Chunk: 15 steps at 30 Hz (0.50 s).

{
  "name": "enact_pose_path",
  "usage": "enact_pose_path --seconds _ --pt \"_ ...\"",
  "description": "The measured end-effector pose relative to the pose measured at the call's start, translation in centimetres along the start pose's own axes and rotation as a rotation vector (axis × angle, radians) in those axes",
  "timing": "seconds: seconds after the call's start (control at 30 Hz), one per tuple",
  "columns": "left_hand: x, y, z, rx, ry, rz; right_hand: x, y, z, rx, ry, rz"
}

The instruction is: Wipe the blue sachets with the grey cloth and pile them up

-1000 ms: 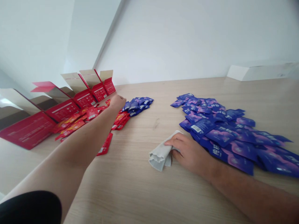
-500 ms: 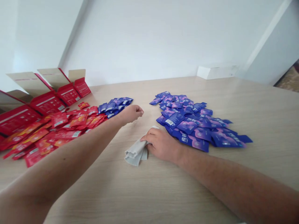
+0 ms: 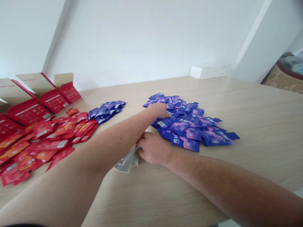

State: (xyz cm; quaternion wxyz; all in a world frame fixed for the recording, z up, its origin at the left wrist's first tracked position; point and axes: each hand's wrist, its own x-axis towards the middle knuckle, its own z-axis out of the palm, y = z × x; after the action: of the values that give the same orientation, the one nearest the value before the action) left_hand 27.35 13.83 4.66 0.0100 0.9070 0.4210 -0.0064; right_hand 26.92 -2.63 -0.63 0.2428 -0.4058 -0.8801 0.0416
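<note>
My left hand (image 3: 158, 109) reaches over the pile of blue-purple sachets (image 3: 181, 125), its fingers bent down onto the pile's left part. The fingertips are mostly hidden, so whether a sachet is between them cannot be seen. Below it, my right hand (image 3: 153, 148) is closed on a folded, light grey-white cloth (image 3: 127, 161) that rests on the table. My left forearm covers part of this cloth. The near left corner of the purple pile lies just beyond the right hand.
Red and orange sachets (image 3: 44, 142) are heaped at the left, beside a smaller heap of dark blue sachets (image 3: 106, 110). Open red boxes (image 3: 54, 100) stand in a row behind them. A white box (image 3: 208, 70) sits against the wall on the wooden table (image 3: 146, 195).
My left hand has moved right, from beside the dark blue sachets to the purple pile. My right hand keeps hold of the cloth. The view has turned slightly right.
</note>
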Motion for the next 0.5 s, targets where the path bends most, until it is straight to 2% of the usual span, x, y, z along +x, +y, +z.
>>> enact_pose_path --seconds 0.17,0.27,0.5 --pt "0.9 0.0 0.3 0.044 -0.029 -0.061 -0.2 0.3 -0.2 -0.024 -0.012 -0.005" --pt "1.0 -0.2 0.2 0.014 0.007 -0.076 -0.2 0.3 -0.2 -0.023 -0.010 -0.009" --pt "0.0 -0.6 -0.6 -0.166 -0.001 0.012 -0.1 0.1 -0.1 0.007 0.001 -0.025"
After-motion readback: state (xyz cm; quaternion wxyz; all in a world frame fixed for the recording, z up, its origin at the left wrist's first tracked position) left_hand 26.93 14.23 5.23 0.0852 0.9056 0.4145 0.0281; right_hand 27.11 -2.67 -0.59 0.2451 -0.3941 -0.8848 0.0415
